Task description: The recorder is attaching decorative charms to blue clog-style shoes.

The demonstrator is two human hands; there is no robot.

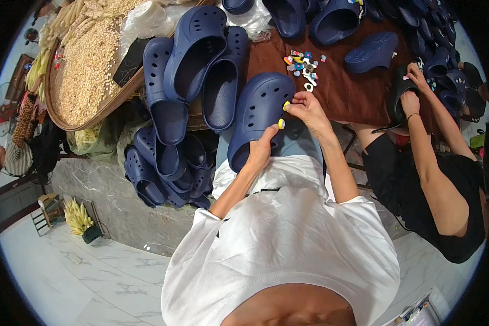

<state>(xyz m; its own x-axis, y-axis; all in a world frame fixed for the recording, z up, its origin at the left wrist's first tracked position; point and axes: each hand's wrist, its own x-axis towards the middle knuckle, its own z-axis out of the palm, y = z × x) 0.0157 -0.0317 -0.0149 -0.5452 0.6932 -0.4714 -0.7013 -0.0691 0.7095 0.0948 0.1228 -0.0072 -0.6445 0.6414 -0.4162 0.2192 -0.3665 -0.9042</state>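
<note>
Clog (262, 96) (navy) in left hand (261, 151), right hand (311, 115) pinching yellow charm (286, 106)

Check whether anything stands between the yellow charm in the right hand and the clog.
Nothing visible does: the right hand pinches the yellow charm at the edge of the clog. The left hand is lower, its thumb by a second charm.

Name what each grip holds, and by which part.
Left grip: navy, round-toed, perforated clog, near its foot opening. Right grip: small yellow charm, pinched; exact part too small to tell.
</note>
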